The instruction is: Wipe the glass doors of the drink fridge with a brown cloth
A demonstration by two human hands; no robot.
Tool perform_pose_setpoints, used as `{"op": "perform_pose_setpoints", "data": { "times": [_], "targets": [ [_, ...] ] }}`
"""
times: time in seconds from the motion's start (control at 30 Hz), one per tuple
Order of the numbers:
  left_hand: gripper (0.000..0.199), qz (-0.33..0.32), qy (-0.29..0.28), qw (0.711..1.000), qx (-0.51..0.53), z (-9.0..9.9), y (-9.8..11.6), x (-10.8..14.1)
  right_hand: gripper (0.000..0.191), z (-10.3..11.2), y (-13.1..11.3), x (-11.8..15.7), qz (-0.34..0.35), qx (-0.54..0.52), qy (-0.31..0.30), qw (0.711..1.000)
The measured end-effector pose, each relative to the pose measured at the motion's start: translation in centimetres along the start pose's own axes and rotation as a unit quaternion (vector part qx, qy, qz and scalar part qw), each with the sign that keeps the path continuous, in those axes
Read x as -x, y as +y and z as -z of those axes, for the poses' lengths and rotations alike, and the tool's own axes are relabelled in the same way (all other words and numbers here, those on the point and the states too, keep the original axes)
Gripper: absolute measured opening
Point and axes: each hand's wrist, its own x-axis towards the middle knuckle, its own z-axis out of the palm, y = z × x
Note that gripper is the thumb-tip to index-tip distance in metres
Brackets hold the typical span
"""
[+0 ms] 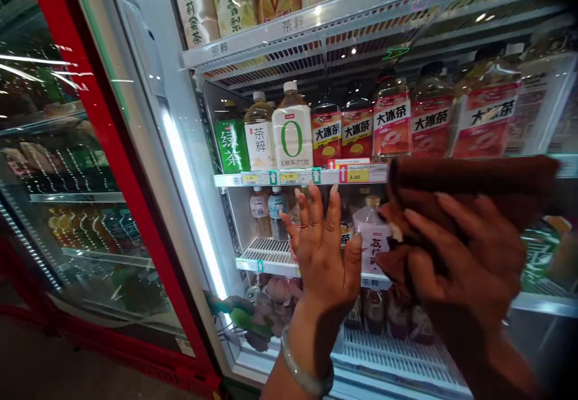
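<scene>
My left hand (323, 261) is raised with its fingers spread, a pale bangle (302, 367) round the wrist. It holds nothing; whether its palm touches the glass in front of the shelves I cannot tell. My right hand (469, 261) presses a dark brown cloth (474, 177) that is bunched under the fingers and hangs in folds beside the thumb. Behind the cloth, part of the middle shelf and its bottles is hidden. Between my hands a pale pink bottle (372, 231) shows on the shelf below.
Bottled drinks fill the lit fridge: a white bottle with a green zero (292, 132), a green-labelled bottle (232, 144) and several red-labelled bottles (327, 135). Price tags line the shelf edge (289, 177). Left stands a red-framed fridge door (112, 147). Dark leaves (253, 321) appear low down.
</scene>
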Motion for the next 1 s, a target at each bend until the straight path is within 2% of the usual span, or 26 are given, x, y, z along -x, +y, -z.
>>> {"op": "perform_pose_setpoints", "data": {
  "times": [0.07, 0.1, 0.2, 0.27, 0.37, 0.43, 0.5, 0.57, 0.63, 0.67, 0.73, 0.8, 0.83, 0.9, 1.0],
  "targets": [
    [0.067, 0.010, 0.016, 1.000, -0.017, -0.7, 0.3, -0.2, 0.063, 0.0, 0.3, -0.4, -0.032, 0.028, 0.029, 0.999],
    [0.066, 0.016, 0.025, 0.999, -0.024, -1.0, 0.5, -0.3, 0.061, -0.3, -0.2, -0.2, -0.034, 0.030, 0.020, 0.999],
    [0.061, 0.015, 0.059, 0.997, -0.047, -1.7, 1.0, -0.7, 0.048, -1.7, -2.7, 1.2, 0.007, -0.019, -0.008, 1.000],
    [0.059, 0.005, 0.075, 0.995, -0.058, -2.0, 1.4, -0.9, 0.038, -2.0, -3.4, 1.7, 0.047, -0.059, -0.025, 0.997],
    [0.058, 0.010, 0.083, 0.994, -0.068, -2.3, 1.7, -1.0, 0.029, -0.6, -1.0, 1.1, 0.100, -0.077, -0.046, 0.991],
    [0.058, 0.016, 0.088, 0.993, -0.074, -2.5, 1.8, -1.1, 0.027, 1.1, 2.1, 0.2, 0.112, -0.069, -0.013, 0.991],
    [0.058, 0.012, 0.096, 0.992, -0.080, -2.7, 1.7, -1.1, 0.032, 2.4, 4.7, -0.5, 0.067, -0.036, 0.023, 0.997],
    [0.058, 0.007, 0.098, 0.992, -0.084, -2.9, 1.7, -1.0, 0.043, 2.7, 5.4, -0.8, -0.027, 0.005, 0.034, 0.999],
    [0.059, 0.010, 0.093, 0.992, -0.084, -3.1, 2.0, -0.9, 0.047, 2.0, 4.1, -0.4, -0.080, 0.033, 0.047, 0.995],
    [0.060, 0.013, 0.087, 0.993, -0.081, -3.1, 2.2, -0.8, 0.047, 1.4, 2.9, -0.1, -0.072, 0.035, 0.044, 0.996],
    [0.060, 0.015, 0.078, 0.994, -0.072, -3.4, 2.8, -0.4, 0.046, 0.3, 0.4, 0.6, -0.005, 0.030, 0.006, 1.000],
    [0.059, 0.003, 0.073, 0.995, -0.065, -3.6, 3.4, -0.1, 0.044, -0.2, -0.8, 1.1, 0.054, 0.006, -0.056, 0.997],
    [0.059, -0.004, 0.073, 0.995, -0.064, -3.7, 3.6, 0.1, 0.041, -0.1, -0.6, 1.2, 0.076, -0.007, -0.077, 0.994],
    [0.058, -0.005, 0.065, 0.996, -0.062, -3.9, 3.9, 0.2, 0.034, 0.8, 1.4, 1.2, 0.094, -0.024, -0.065, 0.993],
    [0.057, 0.008, 0.063, 0.997, -0.048, -4.2, 3.9, 0.2, 0.037, 2.4, 5.7, 0.6, 0.063, 0.011, 0.025, 0.998]
  ]
}}
